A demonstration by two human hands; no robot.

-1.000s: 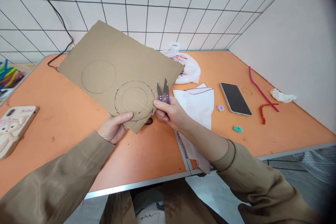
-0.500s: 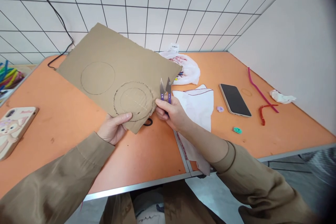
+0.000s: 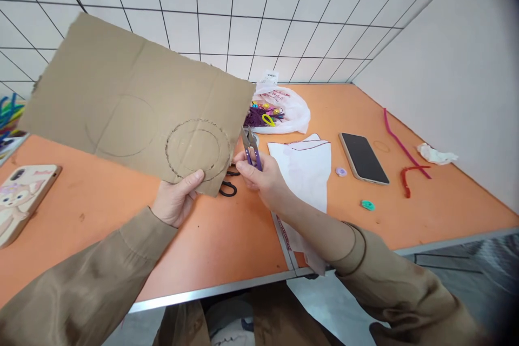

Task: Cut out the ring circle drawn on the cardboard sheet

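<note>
My left hand (image 3: 178, 197) grips the lower edge of a brown cardboard sheet (image 3: 162, 73), thumb on top and fingers underneath. Drawn circles mark the sheet: a faint one at the left, and at the right a ring inside a larger circle whose outline looks perforated or cut. In my right hand (image 3: 261, 175) are small purple-handled thread snips (image 3: 252, 151), blades apart and pointing up, just beyond the cardboard's right edge. Black-handled scissors (image 3: 228, 189) lie on the table, partly hidden under the cardboard.
A white cloth (image 3: 304, 167) lies right of my hands, before a plastic bag (image 3: 290, 111) of colourful craft pieces. Further right are a dark-screened phone (image 3: 364, 158), small purple and green pieces, and pipe cleaners (image 3: 405, 143). A cartoon-cased phone (image 3: 26, 197) rests at left.
The cardboard has turned and tilted, its far left part swinging left and its right corner pulling back from the bag. The snips have drawn slightly away from the cardboard edge.
</note>
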